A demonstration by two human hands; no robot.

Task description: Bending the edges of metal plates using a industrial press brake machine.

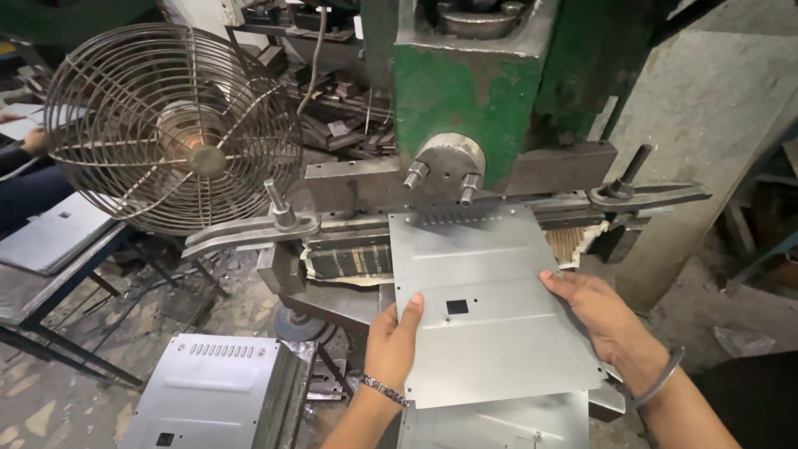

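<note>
I hold a flat grey sheet-metal panel with a small square hole and a row of slots along its far edge. My left hand grips its near left edge, thumb on top. My right hand grips its right edge. The panel's far edge lies under the green press machine, against the die block with two protruding pins.
A stack of similar slotted panels sits at lower left, and another panel lies beneath the held one. A wire-caged fan stands at left. Another person's arm is at the far left by a table with metal sheets.
</note>
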